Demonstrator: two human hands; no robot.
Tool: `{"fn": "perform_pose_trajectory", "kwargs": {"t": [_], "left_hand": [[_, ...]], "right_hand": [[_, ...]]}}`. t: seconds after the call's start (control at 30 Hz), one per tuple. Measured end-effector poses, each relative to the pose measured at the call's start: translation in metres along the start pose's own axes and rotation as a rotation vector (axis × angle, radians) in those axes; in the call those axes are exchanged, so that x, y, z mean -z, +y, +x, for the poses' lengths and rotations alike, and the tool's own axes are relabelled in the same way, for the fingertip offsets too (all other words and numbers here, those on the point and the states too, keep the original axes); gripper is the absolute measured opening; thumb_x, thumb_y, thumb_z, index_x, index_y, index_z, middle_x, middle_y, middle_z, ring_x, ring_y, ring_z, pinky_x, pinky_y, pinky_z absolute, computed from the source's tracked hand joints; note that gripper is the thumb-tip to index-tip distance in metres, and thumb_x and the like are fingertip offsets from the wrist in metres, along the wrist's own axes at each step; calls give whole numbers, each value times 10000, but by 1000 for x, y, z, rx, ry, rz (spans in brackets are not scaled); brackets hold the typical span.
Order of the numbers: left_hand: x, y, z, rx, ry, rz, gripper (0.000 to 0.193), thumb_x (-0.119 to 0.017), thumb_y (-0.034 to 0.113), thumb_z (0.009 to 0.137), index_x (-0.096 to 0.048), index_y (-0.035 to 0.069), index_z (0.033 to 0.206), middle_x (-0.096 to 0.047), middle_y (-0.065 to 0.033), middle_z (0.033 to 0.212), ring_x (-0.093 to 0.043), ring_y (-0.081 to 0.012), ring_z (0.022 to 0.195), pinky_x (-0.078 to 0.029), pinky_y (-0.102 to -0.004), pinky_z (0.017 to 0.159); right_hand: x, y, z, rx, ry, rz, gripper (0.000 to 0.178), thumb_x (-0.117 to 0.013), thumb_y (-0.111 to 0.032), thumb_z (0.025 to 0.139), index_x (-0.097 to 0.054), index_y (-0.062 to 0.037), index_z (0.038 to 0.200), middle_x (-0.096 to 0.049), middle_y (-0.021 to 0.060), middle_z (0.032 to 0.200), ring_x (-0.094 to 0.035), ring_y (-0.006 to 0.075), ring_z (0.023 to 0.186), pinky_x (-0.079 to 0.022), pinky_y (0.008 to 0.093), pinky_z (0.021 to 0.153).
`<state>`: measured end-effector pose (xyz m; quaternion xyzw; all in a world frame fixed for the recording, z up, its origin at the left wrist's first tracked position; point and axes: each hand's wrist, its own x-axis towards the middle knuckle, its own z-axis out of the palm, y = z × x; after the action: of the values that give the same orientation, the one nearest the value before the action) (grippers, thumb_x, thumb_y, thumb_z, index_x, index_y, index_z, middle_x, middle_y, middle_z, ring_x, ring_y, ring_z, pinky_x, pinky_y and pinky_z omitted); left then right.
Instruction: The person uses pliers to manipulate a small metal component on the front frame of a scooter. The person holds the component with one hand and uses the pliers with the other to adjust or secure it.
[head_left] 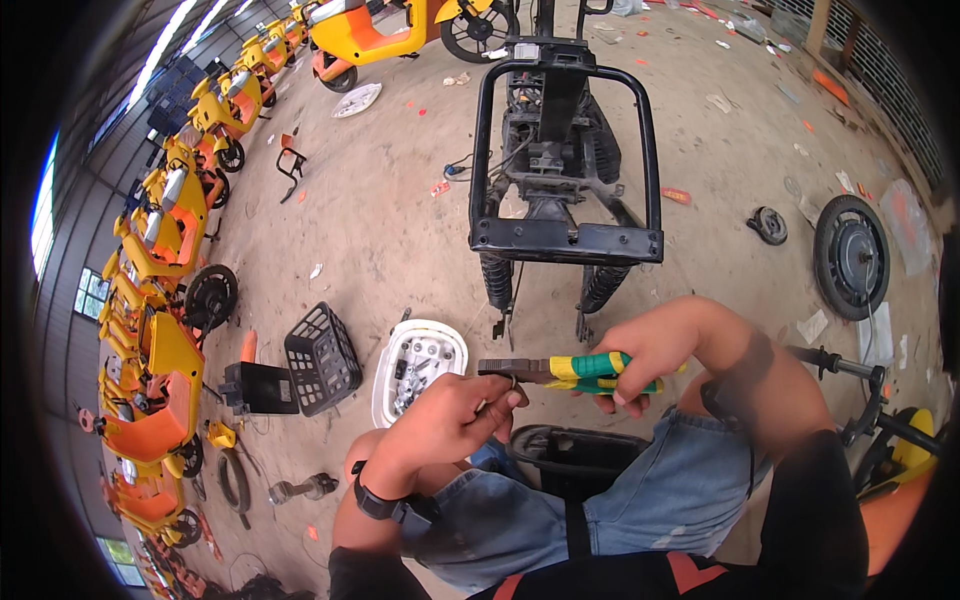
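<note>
A bare, littered floor spreads across the view, with a row of yellow scooters lined up along the person's left. Ahead of the person stands a stripped scooter frame, its black rear rack facing them. A loose wheel is off to the right, well apart from the frame. To the left, a black basket is on the floor, and a black bin sits between the person's knees, just below the hands. Beside the left hand is a white tub, holding assorted small metal hardware.

The right hand is wrapped around the handles of the green-and-yellow pliers, which point left across the lap. The left hand meets the tip of the pliers; its grip is drawn together on what looks like a small metal piece, right at the jaws. How far the jaws are apart, and what the piece is, I cannot tell.

The step in hand seems to be working this piece with the pliers, above the bin. The next move would call for a steady left pinch and a firm right squeeze, fingertips clear of the jaws.
</note>
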<state>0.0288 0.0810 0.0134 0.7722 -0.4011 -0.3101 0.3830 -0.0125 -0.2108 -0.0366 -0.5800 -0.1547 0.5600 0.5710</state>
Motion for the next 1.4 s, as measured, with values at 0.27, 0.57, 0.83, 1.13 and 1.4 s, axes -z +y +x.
{"fn": "perform_pose_trajectory", "kwargs": {"t": [0.27,0.57,0.83,1.13,1.4], "left_hand": [[-2,-1,0,6,-10,-5,137,-577,103,981,-666,1,958,-674,-71,655,-609,-183,550,-456,-298,536],[-5,-2,0,114,135,-163,188,-521,112,1020,-664,-10,1017,-666,-34,666,-517,-78,569,-422,-255,540],[-4,1,12,214,359,-268,288,-510,218,1046,-679,-14,1021,-634,-15,653,-416,-16,519,-324,-209,472],[-1,-7,15,300,376,-191,280,-549,235,1015,-711,7,1009,-623,19,618,-416,-26,519,-335,-244,472],[1,-7,17,335,388,-208,292,-531,241,1018,-703,7,992,-633,7,613,-447,-40,500,-367,-248,473]], "right_hand": [[8,4,3,-38,-33,-150,474,-657,-100,879,-546,11,1326,-655,129,1222,-678,192,1018,-531,317,821],[4,0,5,98,61,-95,538,-640,-84,884,-495,-16,1397,-649,103,1237,-610,155,1084,-510,302,826],[-17,-3,27,238,343,-29,622,-652,-115,817,-491,-90,1417,-633,32,1212,-581,127,913,-520,305,698],[-24,0,44,326,506,34,665,-642,-40,797,-454,-79,1434,-625,19,1118,-562,118,783,-490,278,655],[-29,-3,45,300,531,45,654,-640,-35,782,-457,-46,1410,-601,43,1065,-561,135,864,-489,302,739]]}}
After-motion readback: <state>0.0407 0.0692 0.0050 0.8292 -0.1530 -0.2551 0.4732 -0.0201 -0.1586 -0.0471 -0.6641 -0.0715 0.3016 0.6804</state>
